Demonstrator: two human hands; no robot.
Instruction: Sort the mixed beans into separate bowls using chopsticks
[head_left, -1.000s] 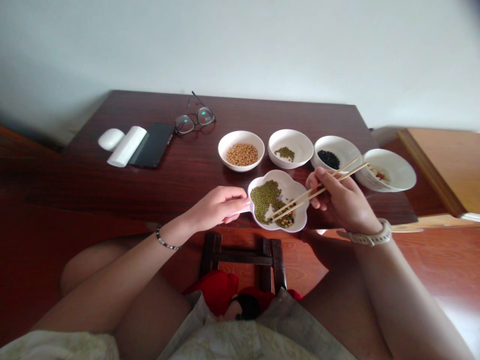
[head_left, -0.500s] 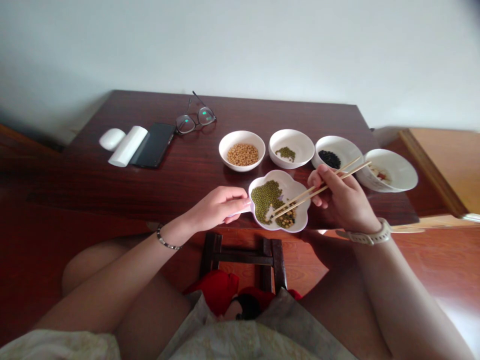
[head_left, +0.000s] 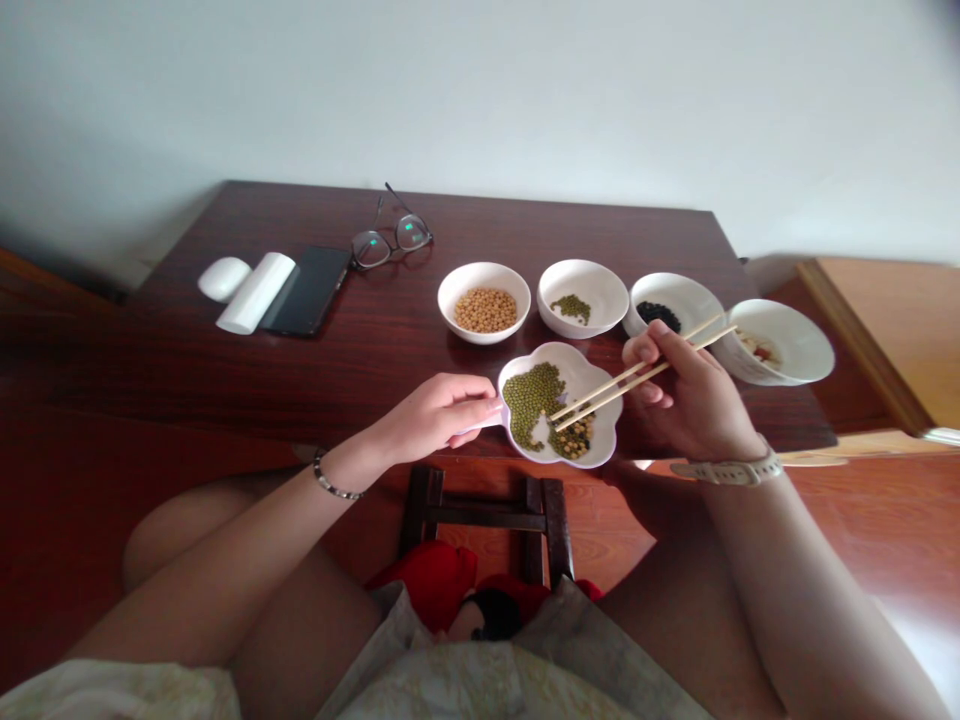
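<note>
My left hand (head_left: 442,415) is closed round the short handle of a white flower-shaped bowl (head_left: 607,440) at the table's front edge. Green beans (head_left: 531,395) cover its left side, and a mixed heap of yellow, black and green beans (head_left: 576,438) lies toward the front. My right hand (head_left: 682,395) grips a pair of wooden chopsticks (head_left: 622,380), their tips over the middle of the bowl, close to the beans. Whether a bean sits between the tips I cannot tell.
Behind stand bowls of yellow beans (head_left: 486,311), a few green beans (head_left: 574,307) and black beans (head_left: 660,315); a larger bowl (head_left: 802,345) is at right. Glasses (head_left: 391,243), a dark phone (head_left: 309,292), a white cylinder (head_left: 256,293) and a white rounded object (head_left: 224,279) lie left.
The chopstick tips have shifted slightly right and up within the flower-shaped bowl. My right hand has moved a little to the right; my left hand has stayed in place.
</note>
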